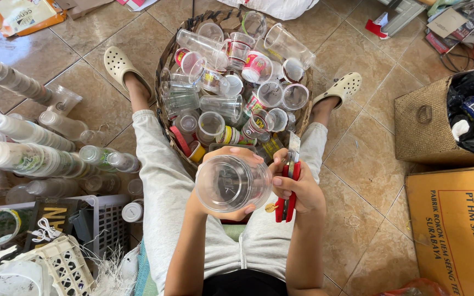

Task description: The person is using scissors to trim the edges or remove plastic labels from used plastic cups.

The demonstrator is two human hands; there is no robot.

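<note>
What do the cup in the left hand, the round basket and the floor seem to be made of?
The cup in the left hand looks like thin clear plastic: fingers show through its glossy wall. The round basket seems woven from dark natural fibre, perhaps rattan, matte, with visible strands. The floor appears to be glazed ceramic tile, brown, shiny, with grout lines.

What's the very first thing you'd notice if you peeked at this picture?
A clear plastic cup held mouth-up in the left hand, right in the middle, with a red-handled cutter in the right hand beside it. Just above, between the person's legs, a round woven basket brims with empty plastic cups. At the left, long stacks of nested cups lie on the tiled floor.
</note>
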